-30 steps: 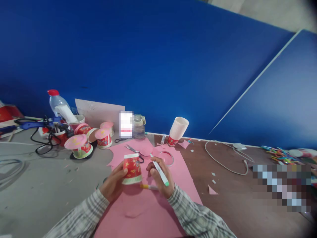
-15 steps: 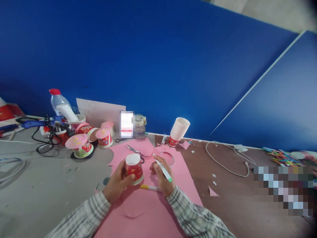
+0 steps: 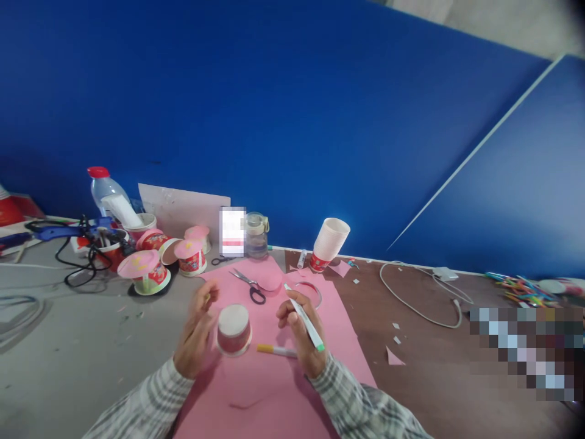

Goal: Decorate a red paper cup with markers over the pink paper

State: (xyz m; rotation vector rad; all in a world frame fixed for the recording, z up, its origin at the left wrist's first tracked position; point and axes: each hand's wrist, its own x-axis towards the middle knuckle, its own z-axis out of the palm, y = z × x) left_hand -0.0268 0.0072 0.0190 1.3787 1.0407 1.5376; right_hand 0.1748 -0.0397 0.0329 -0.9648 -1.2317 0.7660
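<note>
A red paper cup stands upside down on the pink paper sheet, its white base facing up. Just left of it, my left hand is open, fingers apart and off the cup. My right hand grips a white marker with a green end pointing toward me. Between the hands lies a yellow-and-white marker, its right end hidden behind my right hand. Scissors with black handles rest beyond the cup, beside a pink paper disc. A ring-shaped roll or band is partly hidden behind my right hand.
Decorated cups with pink paper tops stand at the left near a glue gun and a plastic bottle. A glass jar and a leaning cup stack are at the back. A white cable lies right.
My left hand has let go of the red cup and drawn back left. The cup now stands on the pink paper, lower and slightly left. The scissors are more fully visible.
</note>
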